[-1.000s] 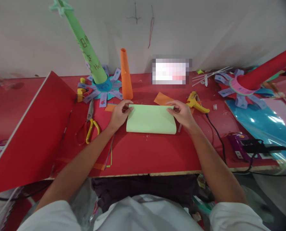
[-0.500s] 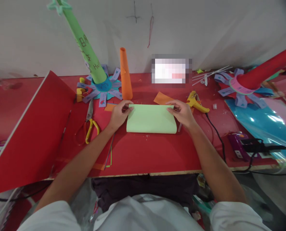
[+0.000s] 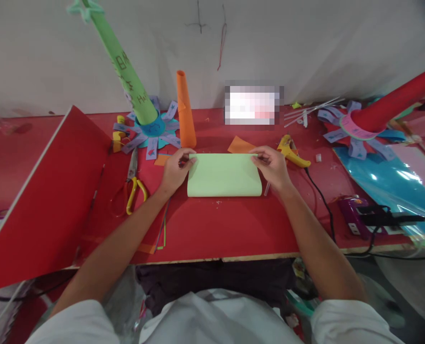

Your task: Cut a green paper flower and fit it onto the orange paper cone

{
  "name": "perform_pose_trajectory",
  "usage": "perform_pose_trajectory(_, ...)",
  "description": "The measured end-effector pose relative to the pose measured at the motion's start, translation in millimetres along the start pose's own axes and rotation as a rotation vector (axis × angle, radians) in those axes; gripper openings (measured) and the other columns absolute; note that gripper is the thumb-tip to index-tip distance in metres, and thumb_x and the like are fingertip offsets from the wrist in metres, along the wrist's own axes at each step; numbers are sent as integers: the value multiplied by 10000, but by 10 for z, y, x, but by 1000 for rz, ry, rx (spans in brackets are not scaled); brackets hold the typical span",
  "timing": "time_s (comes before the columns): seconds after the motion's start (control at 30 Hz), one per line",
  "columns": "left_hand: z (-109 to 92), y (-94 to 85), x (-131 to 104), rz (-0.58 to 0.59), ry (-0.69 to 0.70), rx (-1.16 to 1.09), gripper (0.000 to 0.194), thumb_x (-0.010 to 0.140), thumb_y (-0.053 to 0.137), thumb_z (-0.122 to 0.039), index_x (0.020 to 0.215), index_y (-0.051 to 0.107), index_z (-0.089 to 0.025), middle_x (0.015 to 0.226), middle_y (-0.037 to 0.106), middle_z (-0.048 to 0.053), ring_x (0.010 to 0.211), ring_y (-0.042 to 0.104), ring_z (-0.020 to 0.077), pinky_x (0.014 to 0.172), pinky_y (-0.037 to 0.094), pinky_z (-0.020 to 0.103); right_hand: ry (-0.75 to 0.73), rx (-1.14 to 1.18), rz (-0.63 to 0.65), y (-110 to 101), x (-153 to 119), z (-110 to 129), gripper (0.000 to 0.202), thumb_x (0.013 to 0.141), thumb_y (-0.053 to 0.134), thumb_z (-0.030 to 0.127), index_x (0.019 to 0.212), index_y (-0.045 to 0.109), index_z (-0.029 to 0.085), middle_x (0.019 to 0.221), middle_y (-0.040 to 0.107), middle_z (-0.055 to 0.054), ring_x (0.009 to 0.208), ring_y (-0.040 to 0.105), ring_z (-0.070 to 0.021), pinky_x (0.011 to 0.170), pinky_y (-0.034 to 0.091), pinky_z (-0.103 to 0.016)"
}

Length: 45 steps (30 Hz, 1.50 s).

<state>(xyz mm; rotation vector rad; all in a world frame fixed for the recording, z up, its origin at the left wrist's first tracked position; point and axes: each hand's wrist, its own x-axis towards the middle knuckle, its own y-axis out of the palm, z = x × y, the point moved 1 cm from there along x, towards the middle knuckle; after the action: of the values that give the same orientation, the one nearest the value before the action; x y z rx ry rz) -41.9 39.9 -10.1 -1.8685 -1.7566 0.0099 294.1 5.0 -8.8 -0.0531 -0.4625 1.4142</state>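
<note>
A sheet of light green paper point(image 3: 224, 177) lies in front of me, bent over so that a rounded fold runs along its near side. My left hand point(image 3: 178, 169) pinches its far left corner between thumb and fingers. At the far right corner, my right hand point(image 3: 271, 166) grips the paper the same way. Just behind the sheet is an orange paper piece point(image 3: 241, 145), partly covered. A yellow glue gun point(image 3: 292, 152) rests beyond my right hand. Scissors point(image 3: 135, 184) with yellow handles lie left of my left hand.
An orange paper cone point(image 3: 186, 112) stands at the back. Left of it rises a green paper tower point(image 3: 126, 71) on a petalled base. A red paper tube point(image 3: 395, 107) leans at right. A red board point(image 3: 51, 200) stands at left; a purple power socket point(image 3: 354, 217) sits right.
Both hands keep hold of the green paper's far corners. My right hand has shifted very slightly right along the edge; the view has moved a little.
</note>
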Motion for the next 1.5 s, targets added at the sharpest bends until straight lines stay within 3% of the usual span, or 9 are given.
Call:
perform_pose_trajectory(0.33, -9, -11, 11, -3, 20, 30, 345, 962, 714, -551, 1065, 735, -223, 872, 724, 24, 777, 648, 141, 652, 495, 244, -11, -40, 7, -12, -2, 19, 261, 879, 773, 451, 1029, 757, 237, 871, 716, -42, 787, 664, -189, 680, 527, -312)
perform_pose_trajectory(1.0, -29, -21, 4, -12, 43, 8, 300, 965, 716, -509, 1058, 742, -225, 913, 753, 30, 814, 689, 144, 745, 549, 259, -12, -24, -26, -7, -5, 19, 202, 890, 752, 409, 994, 773, 238, 820, 687, -26, 734, 632, -176, 663, 488, -312)
perform_pose_trajectory(1.5, -96, -36, -14, 20, 71, 135, 201, 995, 657, -407, 1054, 729, -229, 955, 781, 32, 837, 699, 157, 767, 541, 272, -57, -211, 2, 13, -28, 21, 251, 931, 710, 454, 1019, 784, 231, 863, 741, -52, 734, 684, -199, 697, 537, -343)
